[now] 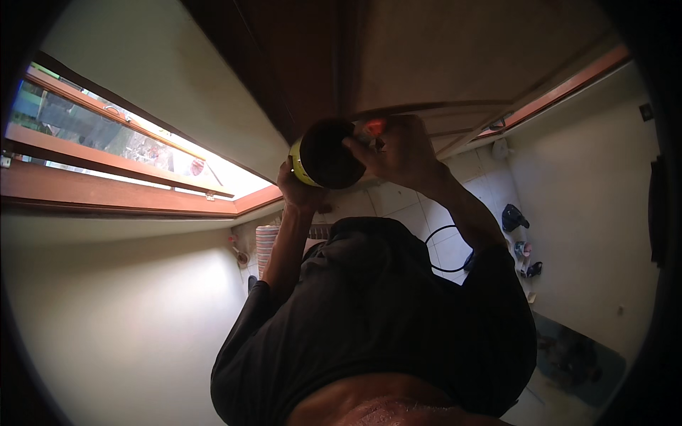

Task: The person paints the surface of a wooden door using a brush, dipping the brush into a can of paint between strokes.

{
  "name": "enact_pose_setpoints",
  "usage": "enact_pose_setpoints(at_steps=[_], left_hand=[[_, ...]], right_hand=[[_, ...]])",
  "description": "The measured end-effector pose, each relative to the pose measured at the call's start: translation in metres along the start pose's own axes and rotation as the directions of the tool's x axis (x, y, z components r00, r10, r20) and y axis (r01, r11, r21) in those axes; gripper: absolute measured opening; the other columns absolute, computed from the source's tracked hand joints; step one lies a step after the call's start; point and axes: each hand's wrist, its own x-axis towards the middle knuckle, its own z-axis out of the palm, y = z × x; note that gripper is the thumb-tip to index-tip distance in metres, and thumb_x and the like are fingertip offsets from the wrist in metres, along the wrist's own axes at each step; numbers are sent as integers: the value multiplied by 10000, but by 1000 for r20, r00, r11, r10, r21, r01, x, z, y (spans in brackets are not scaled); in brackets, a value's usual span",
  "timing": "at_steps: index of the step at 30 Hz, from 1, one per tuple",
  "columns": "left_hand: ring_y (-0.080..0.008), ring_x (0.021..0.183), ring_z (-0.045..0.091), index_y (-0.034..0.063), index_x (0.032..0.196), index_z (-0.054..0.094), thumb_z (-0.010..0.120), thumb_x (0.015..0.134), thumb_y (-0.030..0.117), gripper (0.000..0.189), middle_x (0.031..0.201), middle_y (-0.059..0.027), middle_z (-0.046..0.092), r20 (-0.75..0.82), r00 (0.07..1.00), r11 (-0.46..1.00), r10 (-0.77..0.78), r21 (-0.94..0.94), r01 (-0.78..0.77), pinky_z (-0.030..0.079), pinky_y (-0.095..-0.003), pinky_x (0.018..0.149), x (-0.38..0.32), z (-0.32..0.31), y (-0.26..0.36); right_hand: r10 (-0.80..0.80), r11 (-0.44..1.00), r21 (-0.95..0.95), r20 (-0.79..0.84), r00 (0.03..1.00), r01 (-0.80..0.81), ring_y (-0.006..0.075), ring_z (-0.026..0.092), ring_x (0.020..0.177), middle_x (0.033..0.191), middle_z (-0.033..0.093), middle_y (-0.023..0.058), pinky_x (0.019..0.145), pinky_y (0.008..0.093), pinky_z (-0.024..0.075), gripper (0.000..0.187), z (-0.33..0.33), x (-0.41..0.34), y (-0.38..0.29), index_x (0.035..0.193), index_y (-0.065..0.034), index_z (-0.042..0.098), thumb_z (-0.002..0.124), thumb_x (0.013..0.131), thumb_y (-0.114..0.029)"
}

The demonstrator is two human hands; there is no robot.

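Observation:
A round container (333, 154) with a dark top or opening and a yellow-green side is held up in front of my chest. My left hand (299, 183) grips it from the lower left, with the fingers wrapped round its side. Near the container's right rim, my right hand (399, 152) has thumb and fingers drawn together around a small object with a bright red-orange part (374, 127). The deep shade hides what that object is, and what lies inside the container cannot be made out.
Dark wooden panelling (303, 58) rises just beyond my hands. An orange-brown window frame (133, 197) stands on the left. Below, a black ring-shaped item (432, 261) rests on the tiled floor (399, 197), with a striped cloth item (265, 245) at left and a dark bag-like item (514, 217) at right.

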Motion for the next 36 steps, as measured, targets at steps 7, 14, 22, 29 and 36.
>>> enact_pose_setpoints(at_steps=[7, 14, 22, 29, 36], left_hand=[[-345, 1282, 606, 64, 1427, 560, 592, 946, 481, 637, 1383, -156, 630, 4, 1000, 1000, -26, 14, 25, 482, -534, 1103, 0, 1, -5], [-358, 1353, 524, 112, 1501, 493, 543, 933, 578, 737, 1497, -158, 529, -34, 997, 998, -65, 14, 65, 428, -554, 1134, 7, -11, -7], [-415, 1341, 522, 99, 1499, 478, 459, 965, 592, 728, 1467, -206, 523, -5, 996, 996, -94, -12, 93, 465, -605, 1072, 15, 11, -15], [-363, 1288, 568, 118, 1497, 481, 486, 953, 572, 709, 1460, -167, 541, -26, 992, 991, -123, 49, 124, 509, -571, 990, 15, 26, -10], [-325, 1294, 564, 127, 1458, 512, 486, 979, 527, 624, 1411, -157, 571, 52, 988, 987, -144, 73, 140, 523, -569, 980, 26, 41, -9]], right_hand=[[57, 994, 101, -82, 995, -48, 161, 705, 585, 732, 739, 64, 542, 271, 544, 146, -30, -1, -2, 920, -47, 727, 829, 873, -140], [-340, 940, -55, -54, 939, 337, 163, 702, 642, 797, 701, 9, 554, 293, 545, 170, -30, -16, -11, 867, -96, 696, 849, 845, -167], [-10, 920, 388, -114, 993, 53, 89, 717, 713, 835, 751, 52, 614, 262, 561, 112, -24, -27, -9, 974, -47, 741, 805, 899, -100], [196, 945, 304, -236, 952, -120, 140, 715, 650, 749, 738, 55, 583, 291, 552, 197, -35, -14, 19, 899, -44, 713, 799, 916, -220], [-168, 980, 74, -182, 969, 184, 191, 750, 743, 835, 754, 91, 658, 304, 583, 167, -30, -19, 5, 912, -63, 737, 844, 867, -183]])
